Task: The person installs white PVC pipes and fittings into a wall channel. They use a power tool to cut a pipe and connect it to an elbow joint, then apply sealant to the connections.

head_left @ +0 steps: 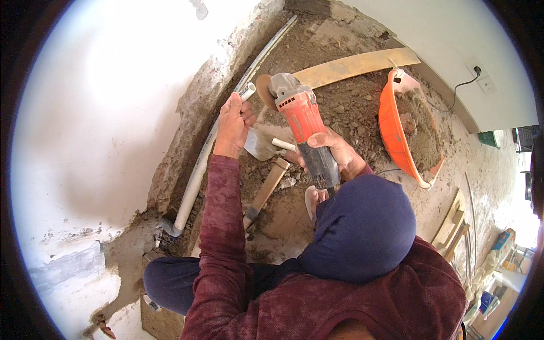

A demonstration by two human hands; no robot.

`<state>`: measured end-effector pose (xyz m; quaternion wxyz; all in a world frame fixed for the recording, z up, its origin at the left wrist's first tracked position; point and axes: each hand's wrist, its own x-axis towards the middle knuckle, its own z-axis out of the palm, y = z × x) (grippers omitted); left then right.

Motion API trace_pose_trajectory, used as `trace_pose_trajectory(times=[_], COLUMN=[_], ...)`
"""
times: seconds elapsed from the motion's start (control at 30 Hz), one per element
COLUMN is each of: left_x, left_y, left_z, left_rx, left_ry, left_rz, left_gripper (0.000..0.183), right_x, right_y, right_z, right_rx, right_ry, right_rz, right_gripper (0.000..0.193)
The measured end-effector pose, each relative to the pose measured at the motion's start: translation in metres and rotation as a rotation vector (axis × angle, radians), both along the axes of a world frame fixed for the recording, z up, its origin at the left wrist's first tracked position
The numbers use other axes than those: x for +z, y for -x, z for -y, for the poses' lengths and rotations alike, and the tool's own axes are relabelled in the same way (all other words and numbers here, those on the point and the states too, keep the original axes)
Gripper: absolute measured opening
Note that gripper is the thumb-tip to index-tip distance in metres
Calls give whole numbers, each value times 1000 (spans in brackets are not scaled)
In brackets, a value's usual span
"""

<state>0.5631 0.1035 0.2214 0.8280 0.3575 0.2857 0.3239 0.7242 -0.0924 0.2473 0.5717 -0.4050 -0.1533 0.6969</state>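
Observation:
My left hand (233,126) is closed round a short white plastic pipe (247,90), whose open end points up and away from me. In my right hand (334,148) is a red and black angle grinder (300,110), gripped by its body. The grinder's brown disc (265,90) stands just right of the pipe's end; I cannot tell whether they touch. Under my hands lie a flat metal trowel blade (262,145), another short white pipe piece (283,144) and a length of wood (266,190) on the dirt.
A long white pipe (195,175) runs along the chipped wall at left. Behind the grinder lies a curved wooden plank (357,67). An orange tub (391,124) of dirt is at right, near a wall socket (486,85) with a black plug. My bent right knee (362,229) fills the near middle.

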Motion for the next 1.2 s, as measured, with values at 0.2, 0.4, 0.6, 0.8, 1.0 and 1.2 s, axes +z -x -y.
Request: trace_pose_trajectory(times=[0.2, 0.4, 0.6, 0.8, 1.0, 1.2], left_x=[1, 3, 0, 0, -3, -2], left_y=[-2, -2, -1, -1, 1, 0], left_z=[2, 4, 2, 2, 0, 1], left_rx=[14, 5, -7, -6, -10, -14], left_ry=[-6, -18, -14, 1, 2, -38], left_rz=[-25, -25, -6, -4, 3, 8], left_gripper=[26, 24, 24, 23, 22, 21], right_x=[8, 5, 3, 1, 1, 2], right_y=[1, 1, 1, 0, 0, 2], right_z=[0, 1, 2, 3, 3, 3], right_rx=[3, 5, -10, -7, -11, -14], right_ry=[22, 33, 1, -5, 11, -4], right_rz=[7, -11, 13, 13, -3, 3], right_gripper=[57, 57, 51, 51, 50, 50])
